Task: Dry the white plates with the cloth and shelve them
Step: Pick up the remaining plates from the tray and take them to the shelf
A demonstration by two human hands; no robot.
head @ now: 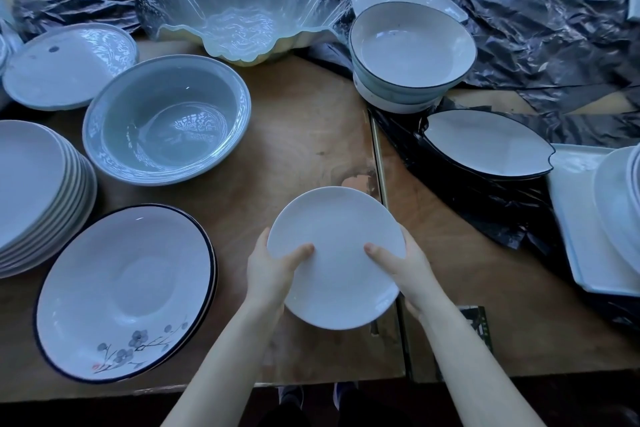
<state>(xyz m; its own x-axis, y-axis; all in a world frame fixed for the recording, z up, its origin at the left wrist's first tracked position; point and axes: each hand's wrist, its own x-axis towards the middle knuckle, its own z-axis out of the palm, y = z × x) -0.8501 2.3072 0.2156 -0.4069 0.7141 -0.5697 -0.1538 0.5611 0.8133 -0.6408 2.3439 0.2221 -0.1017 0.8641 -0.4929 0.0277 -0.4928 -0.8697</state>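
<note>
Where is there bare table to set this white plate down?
The table is bare at its middle, bordered by the grey bowl, frilled glass bowl, stacked bowls and the held white plate. A second patch lies near-right, below the black plastic sheet. The left is crowded: plate stack, flower plate.

I hold one white plate (336,253) just above the table (304,135), near its front edge. It is round, shallow and plain, face up. My left hand (273,274) and right hand (405,274) grip opposite rims, thumbs on the upper face. A stack of white plates (34,194) sits nested flat at the far left. At the right edge, another white pile (620,201) is cut off by the frame.
</note>
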